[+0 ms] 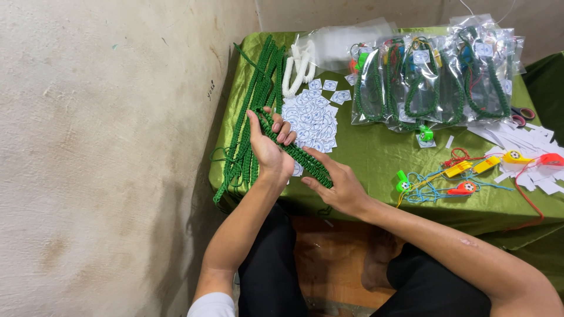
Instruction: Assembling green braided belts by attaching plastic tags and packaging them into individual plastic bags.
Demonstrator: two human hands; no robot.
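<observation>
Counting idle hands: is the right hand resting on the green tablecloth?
No, the right hand holds the green braided cord with the left hand.

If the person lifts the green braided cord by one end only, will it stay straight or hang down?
The green braided cord would probably hang down: it already bends between the left hand and right hand. It looks light, since fingers alone carry it. Its knotted surface likely resists slipping.
</observation>
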